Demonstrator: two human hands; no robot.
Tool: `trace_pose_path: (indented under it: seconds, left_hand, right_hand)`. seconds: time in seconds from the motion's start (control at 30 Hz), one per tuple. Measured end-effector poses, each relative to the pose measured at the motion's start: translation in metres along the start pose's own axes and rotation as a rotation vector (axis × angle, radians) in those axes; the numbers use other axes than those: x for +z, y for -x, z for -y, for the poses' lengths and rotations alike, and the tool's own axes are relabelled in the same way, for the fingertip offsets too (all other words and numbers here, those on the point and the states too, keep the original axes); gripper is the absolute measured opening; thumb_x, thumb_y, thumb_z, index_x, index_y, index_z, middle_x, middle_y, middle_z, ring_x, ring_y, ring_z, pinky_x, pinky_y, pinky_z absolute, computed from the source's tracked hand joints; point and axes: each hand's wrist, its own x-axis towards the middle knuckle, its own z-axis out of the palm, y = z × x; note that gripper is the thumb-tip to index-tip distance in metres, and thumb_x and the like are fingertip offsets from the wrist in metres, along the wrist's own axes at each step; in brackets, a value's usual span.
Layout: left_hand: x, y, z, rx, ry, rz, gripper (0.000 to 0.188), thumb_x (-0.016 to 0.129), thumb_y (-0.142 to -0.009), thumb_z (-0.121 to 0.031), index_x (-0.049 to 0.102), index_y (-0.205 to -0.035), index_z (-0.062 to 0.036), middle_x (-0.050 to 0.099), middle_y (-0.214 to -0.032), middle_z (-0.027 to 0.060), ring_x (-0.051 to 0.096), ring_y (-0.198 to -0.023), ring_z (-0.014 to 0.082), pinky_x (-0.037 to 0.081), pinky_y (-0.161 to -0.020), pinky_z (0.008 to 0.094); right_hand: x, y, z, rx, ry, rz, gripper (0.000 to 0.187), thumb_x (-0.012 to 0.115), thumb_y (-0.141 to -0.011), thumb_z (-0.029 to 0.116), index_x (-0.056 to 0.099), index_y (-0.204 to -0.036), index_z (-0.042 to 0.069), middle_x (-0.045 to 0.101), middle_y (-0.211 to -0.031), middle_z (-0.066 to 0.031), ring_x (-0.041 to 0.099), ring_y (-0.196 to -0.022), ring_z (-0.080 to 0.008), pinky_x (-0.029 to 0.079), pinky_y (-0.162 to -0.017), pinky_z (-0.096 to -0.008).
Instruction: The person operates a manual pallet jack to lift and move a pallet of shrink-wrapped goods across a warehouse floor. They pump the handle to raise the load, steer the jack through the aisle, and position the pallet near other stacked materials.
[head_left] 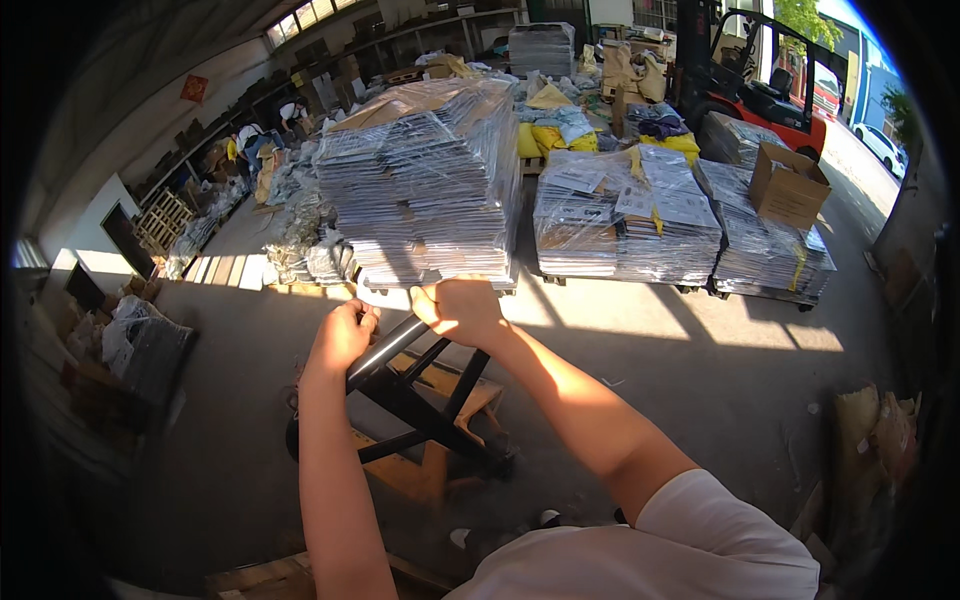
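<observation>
My right hand (462, 308) is wrapped round the upper end of the black handle bar of a pallet jack (425, 405). The handle frame slants up toward me, above the jack's yellow-orange body (425, 468). My left hand (342, 338) is closed, its fingers curled just left of the bar; what they hold, if anything, is hidden. My left wrist crosses near the bar's lower left end. Beyond my hands stands a tall stack of flat cardboard sheets (420, 190), wrapped in clear film.
Lower wrapped stacks (628, 215) stand to the right, one bearing an open cardboard box (788, 186). A red and black forklift (765, 100) is parked behind them. Two people (262, 140) bend over at the far left, near wooden pallets (168, 222). Torn cardboard (872, 435) lies at the right.
</observation>
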Motion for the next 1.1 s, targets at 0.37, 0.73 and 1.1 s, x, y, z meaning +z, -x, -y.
trace_pose_path:
  seconds: [0.37, 0.73, 1.1]
  left_hand:
    - [0.002, -0.006, -0.009, -0.022, -0.296, -0.004, 0.035, 0.06, -0.094, -0.037, 0.071, -0.108, -0.0068, 0.072, -0.1, 0.0194, 0.069, -0.098, 0.0353, 0.053, -0.086, 0.044]
    - [0.003, -0.006, -0.009, 0.019, -0.258, -0.032, 0.034, 0.059, -0.095, -0.037, 0.071, -0.108, -0.0072, 0.072, -0.095, 0.0208, 0.069, -0.094, 0.0371, 0.054, -0.083, 0.0441]
    - [0.005, -0.004, -0.007, 0.018, -0.233, -0.071, 0.034, 0.061, -0.094, -0.038, 0.072, -0.105, -0.0073, 0.072, -0.096, 0.0193, 0.07, -0.094, 0.0356, 0.054, -0.083, 0.043]
  right_hand:
    - [-0.012, -0.008, 0.005, 0.043, -0.213, -0.028, 0.037, 0.054, -0.091, 0.032, 0.068, -0.067, 0.008, 0.063, -0.061, -0.0127, 0.06, -0.055, -0.0351, 0.049, -0.057, -0.0411]
    - [-0.011, -0.007, 0.003, 0.008, -0.196, -0.123, 0.036, 0.058, -0.09, 0.03, 0.069, -0.065, 0.005, 0.062, -0.058, -0.0149, 0.058, -0.053, -0.037, 0.047, -0.056, -0.0425]
    - [-0.011, -0.006, 0.006, 0.015, -0.202, -0.132, 0.038, 0.059, -0.091, 0.03, 0.067, -0.063, 0.005, 0.06, -0.054, -0.0141, 0.057, -0.049, -0.0364, 0.046, -0.054, -0.0426]
